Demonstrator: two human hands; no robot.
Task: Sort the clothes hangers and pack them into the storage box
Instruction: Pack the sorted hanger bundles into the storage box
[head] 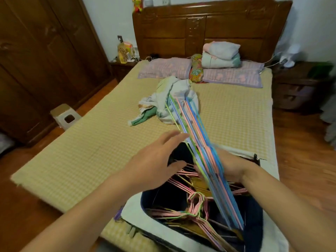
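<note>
Head view: a bundle of hangers (203, 153), thin, light and stiff but apt to tangle and fan apart, slants into the storage box (254, 215) on the bed (81, 151); best held across the grouped wires. The right hand (231, 168) grips it, fingers mostly hidden. The left hand (158, 159) hovers beside it, spread and holding nothing. Loose pink hangers (196, 206) lie inside; motion blur obscures detail.

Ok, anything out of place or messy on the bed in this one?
Yes: a crumpled pile of pale clothes lies mid-mattress, unfolded. The pink wire hangers in the dark fabric storage box lie tangled rather than stacked.
</note>
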